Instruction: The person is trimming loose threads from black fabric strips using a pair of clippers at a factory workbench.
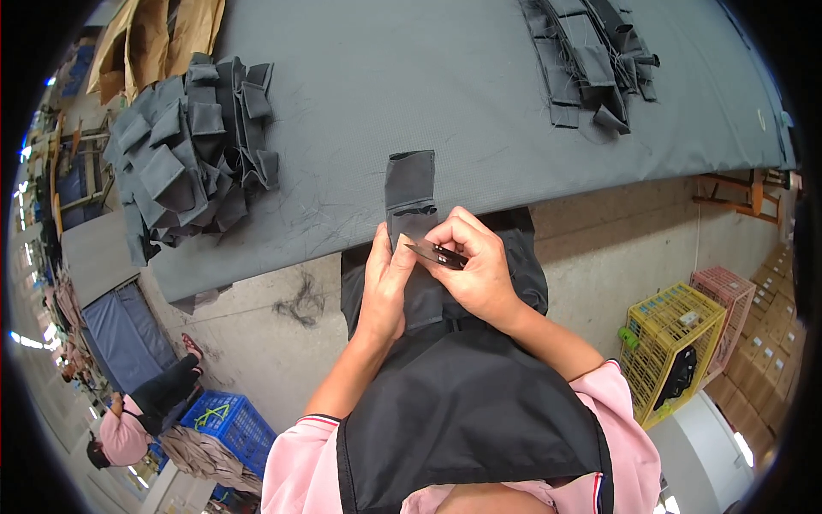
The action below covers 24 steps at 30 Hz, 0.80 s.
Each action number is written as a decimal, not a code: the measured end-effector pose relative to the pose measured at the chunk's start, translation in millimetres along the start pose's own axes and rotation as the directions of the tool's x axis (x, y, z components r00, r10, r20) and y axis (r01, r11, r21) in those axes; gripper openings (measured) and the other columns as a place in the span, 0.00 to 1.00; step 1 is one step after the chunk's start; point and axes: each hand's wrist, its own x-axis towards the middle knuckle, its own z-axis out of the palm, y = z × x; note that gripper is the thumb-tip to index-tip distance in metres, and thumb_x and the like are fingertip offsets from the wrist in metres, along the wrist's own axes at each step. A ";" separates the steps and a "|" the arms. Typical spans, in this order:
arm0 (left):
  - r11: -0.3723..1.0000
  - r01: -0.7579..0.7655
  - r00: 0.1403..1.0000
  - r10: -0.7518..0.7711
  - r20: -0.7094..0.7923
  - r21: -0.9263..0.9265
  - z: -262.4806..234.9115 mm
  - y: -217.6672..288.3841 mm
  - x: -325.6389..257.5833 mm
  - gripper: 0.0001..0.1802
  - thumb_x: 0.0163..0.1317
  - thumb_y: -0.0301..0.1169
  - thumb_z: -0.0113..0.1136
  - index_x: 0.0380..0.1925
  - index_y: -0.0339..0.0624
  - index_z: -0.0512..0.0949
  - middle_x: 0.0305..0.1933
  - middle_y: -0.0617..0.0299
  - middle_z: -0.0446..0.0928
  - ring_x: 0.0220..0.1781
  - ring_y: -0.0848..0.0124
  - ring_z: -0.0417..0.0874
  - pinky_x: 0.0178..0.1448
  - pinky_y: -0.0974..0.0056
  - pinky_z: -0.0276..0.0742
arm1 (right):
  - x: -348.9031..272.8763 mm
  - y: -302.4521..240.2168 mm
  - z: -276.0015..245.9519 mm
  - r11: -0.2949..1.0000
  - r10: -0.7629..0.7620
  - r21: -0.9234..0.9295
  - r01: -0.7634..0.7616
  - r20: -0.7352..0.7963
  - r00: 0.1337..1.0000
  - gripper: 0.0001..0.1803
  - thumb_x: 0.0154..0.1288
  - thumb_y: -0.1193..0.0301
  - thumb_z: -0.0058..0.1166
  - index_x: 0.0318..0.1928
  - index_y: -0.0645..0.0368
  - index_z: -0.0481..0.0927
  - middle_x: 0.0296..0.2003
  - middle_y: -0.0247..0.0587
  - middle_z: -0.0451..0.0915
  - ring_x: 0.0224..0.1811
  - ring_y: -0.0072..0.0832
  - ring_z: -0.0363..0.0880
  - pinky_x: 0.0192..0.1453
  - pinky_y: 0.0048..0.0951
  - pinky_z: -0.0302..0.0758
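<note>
A dark grey sewn fabric strip [411,178] lies over the near edge of the cloth-covered table [385,94] and hangs down toward my lap. My left hand [384,278] grips this strip at its left side, thumb on top. In my right hand [473,261] is a pair of small black thread snips [441,254]. Their blades point left and meet the strip close to my left thumb. Whether the blades are apart or closed on a thread is too small to tell.
A heap of grey fabric pieces [184,154] sits at the table's left, beside brown paper [158,43]. Another bundle of pieces [591,60] lies far right. Yellow crate [672,343] and pink crate [728,295] stand right. At lower left are a blue crate [231,428] and another person [128,428].
</note>
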 end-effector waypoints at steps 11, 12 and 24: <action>0.990 0.142 0.988 -0.141 0.067 -0.011 1.7 13.2 8.2 0.18 0.67 0.37 0.50 0.48 0.35 0.63 0.41 0.49 0.78 0.28 0.69 0.81 0.32 0.66 0.80 | 3.4 -3.5 -32.3 0.863 -0.351 -0.438 0.251 -0.162 0.922 0.18 0.44 0.79 0.63 0.40 0.60 0.77 0.30 0.37 0.72 0.21 0.26 0.72 0.22 0.25 0.70; 0.987 0.162 0.983 -0.160 0.090 -0.016 2.4 14.7 6.5 0.18 0.67 0.37 0.50 0.49 0.35 0.62 0.41 0.48 0.78 0.27 0.69 0.81 0.32 0.67 0.80 | 5.4 -3.1 -33.5 0.863 -0.353 -0.437 0.254 -0.161 0.922 0.18 0.44 0.79 0.63 0.40 0.60 0.77 0.30 0.37 0.72 0.21 0.26 0.72 0.22 0.25 0.70; 0.979 0.205 0.973 -0.206 0.108 0.017 4.6 22.8 -0.2 0.21 0.68 0.36 0.49 0.54 0.34 0.60 0.38 0.48 0.79 0.24 0.69 0.81 0.28 0.68 0.79 | 16.8 -4.0 -43.8 0.534 -0.583 -0.686 0.495 0.126 0.803 0.16 0.43 0.77 0.63 0.38 0.60 0.78 0.24 0.35 0.70 0.19 0.29 0.72 0.23 0.27 0.69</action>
